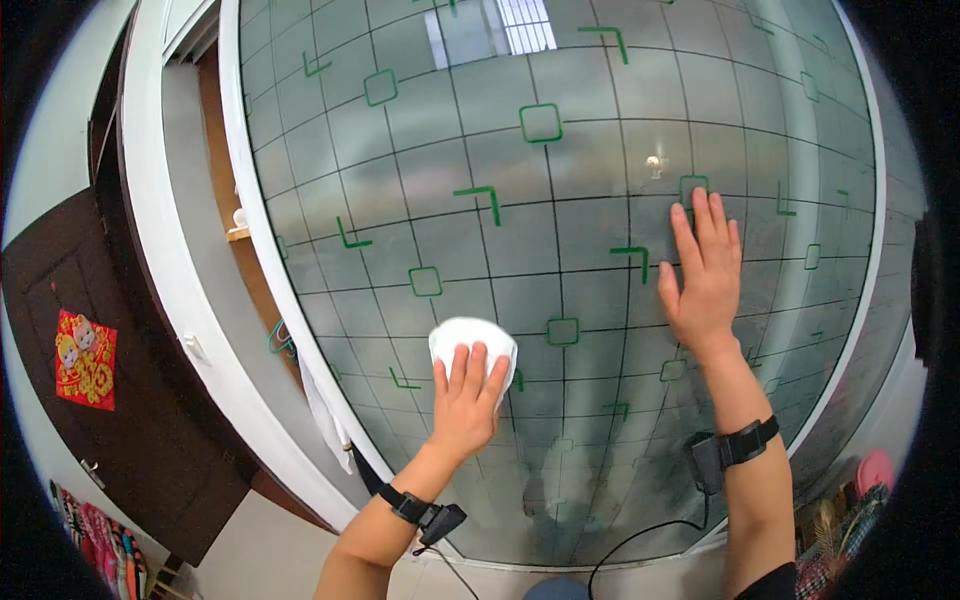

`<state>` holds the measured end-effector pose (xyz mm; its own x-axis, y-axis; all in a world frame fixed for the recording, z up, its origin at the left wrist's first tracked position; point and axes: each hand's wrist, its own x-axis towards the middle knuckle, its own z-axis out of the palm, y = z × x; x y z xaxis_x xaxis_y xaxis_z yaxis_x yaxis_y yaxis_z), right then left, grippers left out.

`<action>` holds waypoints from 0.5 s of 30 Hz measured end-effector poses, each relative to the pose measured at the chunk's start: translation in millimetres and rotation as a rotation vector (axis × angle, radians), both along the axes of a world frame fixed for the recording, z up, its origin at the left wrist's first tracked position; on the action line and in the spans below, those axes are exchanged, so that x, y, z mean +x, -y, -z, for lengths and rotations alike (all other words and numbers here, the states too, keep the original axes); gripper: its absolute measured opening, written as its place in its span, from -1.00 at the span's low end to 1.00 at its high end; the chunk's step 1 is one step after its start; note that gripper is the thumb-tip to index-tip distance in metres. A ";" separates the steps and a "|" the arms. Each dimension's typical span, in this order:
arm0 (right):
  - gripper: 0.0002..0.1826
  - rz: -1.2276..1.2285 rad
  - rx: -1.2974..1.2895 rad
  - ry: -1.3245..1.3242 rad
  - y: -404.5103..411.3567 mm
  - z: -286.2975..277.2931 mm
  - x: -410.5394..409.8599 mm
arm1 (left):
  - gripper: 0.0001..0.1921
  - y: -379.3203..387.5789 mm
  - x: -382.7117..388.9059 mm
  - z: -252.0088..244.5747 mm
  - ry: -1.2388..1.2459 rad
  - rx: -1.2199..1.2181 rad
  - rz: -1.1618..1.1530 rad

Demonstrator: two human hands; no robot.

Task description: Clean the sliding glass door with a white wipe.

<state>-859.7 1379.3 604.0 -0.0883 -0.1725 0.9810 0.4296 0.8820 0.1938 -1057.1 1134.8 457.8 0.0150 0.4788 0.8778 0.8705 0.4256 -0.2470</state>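
Note:
Before me stands a large frosted glass panel (pixel 517 240), patterned with dark grid lines and green squares and corner marks. My left hand (pixel 469 401) presses a folded white cloth (pixel 469 330) flat on its lower middle, fingers spread over the cloth. Higher and to the right, my right hand (pixel 706 274) lies with its bare palm side to the glass, holding nothing, the fingertips over a green square (pixel 694 182). A black strap with a small device (pixel 424 514) circles the left wrist; a similar device (pixel 705 461) is on the right forearm. Cables run down from both.
A white frame (pixel 296 300) edges the glass. Left of it, clothes hangers (pixel 281 341) and a white hanging cloth (pixel 322 405) show in an opening. Further left is a dark door (pixel 142 442) with a red decoration (pixel 86 360). Various items (pixel 840 525) stand at lower right.

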 end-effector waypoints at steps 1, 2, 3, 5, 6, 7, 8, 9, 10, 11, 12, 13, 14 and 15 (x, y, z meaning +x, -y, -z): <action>-0.31 -0.015 -0.008 0.011 0.1 0.6 0.9 | -0.22 -5.2 3.2 -20.8 -0.056 0.031 0.003; -0.32 -0.015 -0.017 0.014 0.4 0.2 2.2 | -0.24 -9.0 8.8 -42.3 -0.053 0.026 0.027; -0.32 -0.011 -0.015 0.006 0.8 -0.2 1.5 | -0.25 -11.7 12.9 -63.1 -0.049 0.020 0.045; -0.31 -0.034 -0.018 0.015 1.6 -0.3 3.0 | -0.27 -21.2 14.4 -102.4 -0.132 0.062 0.035; -0.30 -0.057 -0.019 0.010 2.7 -0.3 2.0 | -0.28 -23.6 17.2 -122.8 -0.147 0.075 0.027; -0.30 -0.046 -0.020 0.004 1.6 0.4 2.2 | -0.29 -28.7 20.5 -142.5 -0.160 0.088 0.026; -0.30 -0.060 -0.020 0.009 1.5 0.4 2.1 | -0.30 -32.6 24.4 -160.9 -0.167 0.112 0.025; -0.30 -0.070 -0.020 0.014 1.1 0.0 3.0 | -0.32 -37.7 28.7 -179.1 -0.175 0.137 0.027; -0.30 -0.077 -0.019 0.005 0.1 0.5 2.5 | -0.33 -43.0 31.7 -196.1 -0.177 0.156 0.024; -0.30 -0.069 -0.020 0.000 -1.2 1.1 2.4 | -0.36 -48.5 33.5 -211.9 -0.175 0.165 0.020; -0.30 -0.080 -0.014 0.000 -0.9 0.9 0.1 | -0.38 -51.3 33.4 -226.9 -0.200 0.192 0.021; -0.30 -0.086 -0.008 0.000 -0.2 0.4 0.3 | -0.40 -55.1 33.8 -241.5 -0.225 0.220 0.029; -0.30 -0.092 -0.021 0.007 1.5 -0.2 1.2 | -0.42 -58.8 34.6 -256.2 -0.242 0.238 0.034; -0.30 -0.075 -0.025 0.003 -0.4 0.6 3.4 | -0.43 -67.5 34.6 -270.4 -0.256 0.253 0.051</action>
